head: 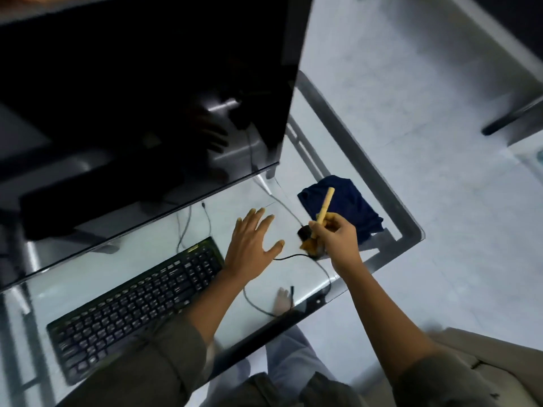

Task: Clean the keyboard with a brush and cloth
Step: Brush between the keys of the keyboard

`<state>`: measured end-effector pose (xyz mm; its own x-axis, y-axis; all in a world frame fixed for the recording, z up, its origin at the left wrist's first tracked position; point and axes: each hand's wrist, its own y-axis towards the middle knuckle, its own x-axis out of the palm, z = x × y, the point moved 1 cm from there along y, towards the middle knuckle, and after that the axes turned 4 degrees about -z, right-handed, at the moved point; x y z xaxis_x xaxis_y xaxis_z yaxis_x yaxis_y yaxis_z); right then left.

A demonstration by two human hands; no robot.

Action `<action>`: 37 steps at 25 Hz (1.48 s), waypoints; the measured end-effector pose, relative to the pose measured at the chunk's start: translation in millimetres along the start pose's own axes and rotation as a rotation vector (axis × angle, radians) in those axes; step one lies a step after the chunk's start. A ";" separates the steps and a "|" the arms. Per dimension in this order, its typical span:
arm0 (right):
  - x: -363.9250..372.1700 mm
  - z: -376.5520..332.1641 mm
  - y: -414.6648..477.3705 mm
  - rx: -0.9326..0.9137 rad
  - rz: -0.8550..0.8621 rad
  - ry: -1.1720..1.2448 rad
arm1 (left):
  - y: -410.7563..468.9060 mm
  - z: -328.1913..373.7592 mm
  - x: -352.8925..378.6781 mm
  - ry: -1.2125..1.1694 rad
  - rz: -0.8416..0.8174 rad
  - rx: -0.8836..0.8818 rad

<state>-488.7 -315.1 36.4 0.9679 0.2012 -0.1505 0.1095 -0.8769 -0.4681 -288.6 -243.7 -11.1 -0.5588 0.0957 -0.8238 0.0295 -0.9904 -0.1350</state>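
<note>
Sleeves rolled at the elbows sat closest, but the fingers told more: the right hand was clenched round a wooden-handled brush, bristles down beside the mouse, while the left hand hovered spread and empty just past the keyboard's end. That black keyboard lay on the glass desk, apparently not yet brushed. Further out, the dark blue cloth sat crumpled near the desk corner, so wiping looked undone too.
</note>
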 end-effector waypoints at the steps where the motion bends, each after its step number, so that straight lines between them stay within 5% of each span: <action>1: 22.2 -4.0 -15.5 -0.010 -0.048 0.009 | -21.3 -16.9 -15.1 -0.008 0.040 -0.039; 8: 196.6 -2.1 -108.1 -0.086 -0.309 -0.007 | -198.5 -145.5 -90.3 -0.060 0.266 -0.356; 15: 339.3 33.7 -193.4 -0.225 -0.586 -0.334 | -361.4 -239.6 -86.9 -0.165 0.349 -0.643; 21: 378.0 55.9 -215.7 -0.276 -0.668 -0.559 | -385.1 -267.5 -51.8 0.019 0.173 -0.669; 26: 396.5 59.6 -211.2 -0.359 -0.666 -0.731 | -384.1 -273.0 -46.5 0.055 0.185 -0.665; 29: 406.1 58.8 -214.0 -0.339 -0.825 -0.874 | -383.7 -275.4 -45.1 0.041 0.187 -0.657; 34: 413.8 61.9 -213.9 -0.401 -0.665 -0.770 | -384.1 -278.6 -43.1 0.030 0.199 -0.669; 37: 416.1 67.1 -220.1 -0.375 -0.780 -0.824 | -383.7 -278.0 -43.7 0.028 0.203 -0.673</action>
<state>-125.3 -9.1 18.3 0.1898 0.8355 -0.5157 0.7953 -0.4388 -0.4183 -45.1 160.0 -76.3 -0.4665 -0.0727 -0.8815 0.6425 -0.7129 -0.2812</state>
